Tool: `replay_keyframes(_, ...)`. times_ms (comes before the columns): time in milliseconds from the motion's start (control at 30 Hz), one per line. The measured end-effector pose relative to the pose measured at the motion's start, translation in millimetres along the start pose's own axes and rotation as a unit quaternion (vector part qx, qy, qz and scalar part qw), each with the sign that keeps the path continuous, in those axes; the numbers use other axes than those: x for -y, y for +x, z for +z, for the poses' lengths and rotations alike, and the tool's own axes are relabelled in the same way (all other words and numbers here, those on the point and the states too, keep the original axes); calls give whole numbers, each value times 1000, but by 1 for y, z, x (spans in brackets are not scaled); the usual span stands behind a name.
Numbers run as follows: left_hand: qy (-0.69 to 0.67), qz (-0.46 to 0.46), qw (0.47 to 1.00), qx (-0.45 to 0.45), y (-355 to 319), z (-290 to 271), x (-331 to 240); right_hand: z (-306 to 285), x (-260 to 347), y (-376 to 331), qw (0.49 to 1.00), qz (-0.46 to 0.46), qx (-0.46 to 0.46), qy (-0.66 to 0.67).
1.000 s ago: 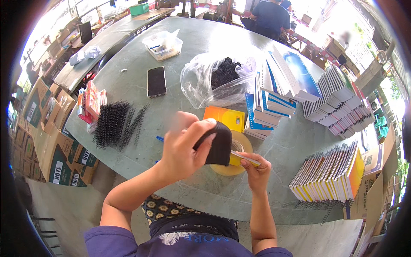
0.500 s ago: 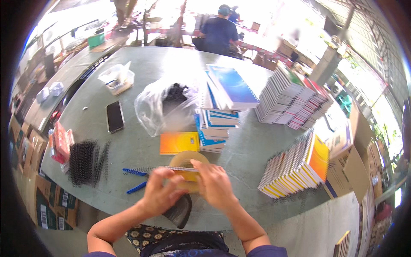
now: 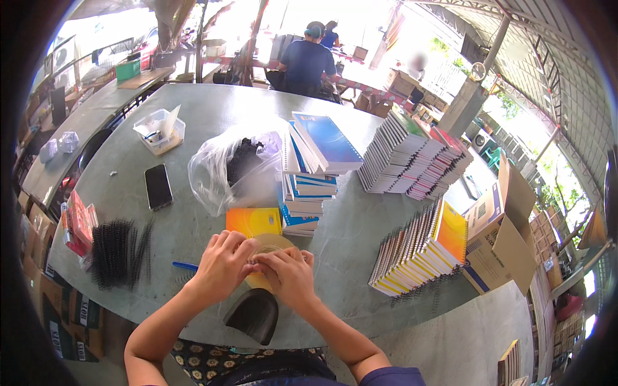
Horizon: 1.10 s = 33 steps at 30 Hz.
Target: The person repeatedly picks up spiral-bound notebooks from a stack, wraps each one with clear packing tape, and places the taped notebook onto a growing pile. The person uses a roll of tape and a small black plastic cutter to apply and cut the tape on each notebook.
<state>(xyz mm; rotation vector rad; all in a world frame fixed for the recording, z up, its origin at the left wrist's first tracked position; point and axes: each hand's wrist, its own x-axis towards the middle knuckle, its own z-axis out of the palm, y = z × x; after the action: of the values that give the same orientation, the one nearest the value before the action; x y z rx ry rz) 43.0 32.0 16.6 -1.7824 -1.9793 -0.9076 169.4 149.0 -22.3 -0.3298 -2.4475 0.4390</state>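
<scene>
both hands meet at lower centre of the frame over a tan disc (image 3: 267, 248), probably a tape roll, lying on the table (image 3: 212, 122) just below a yellow book (image 3: 252, 220). the left hand (image 3: 222, 264) is curled, fingertips pinched at the disc's near edge; the right hand (image 3: 290, 275) is closed the same way, touching the left. what exactly sits between the fingertips is too small to tell.

judging from this, the work is fine pinching at the disc's rim. it should go best with the disc kept flat on the table, one hand steadying while the other picks, pulling low and evenly.

a black pouch (image 3: 254, 315) lies just below the hands, a blue pen (image 3: 185, 265) to their left; black coils (image 3: 119, 252) lie further left. keep elbows clear of the book stack (image 3: 308, 186) above.
</scene>
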Motion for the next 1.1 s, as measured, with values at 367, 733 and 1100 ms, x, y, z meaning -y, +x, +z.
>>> replay_keyframes(367, -1, -90, 992, 85, -75, 20, -26, -3, 1, -2, 998, 20, -56, 31)
replay_keyframes(733, -175, -267, 927, 199, -93, 21, -30, -2, 2, 1, 996, 32, -63, 53)
replay_keyframes(1100, -58, -134, 981, -130, -15, -37, -33, -29, -23, 7, 969, 138, 34, 201)
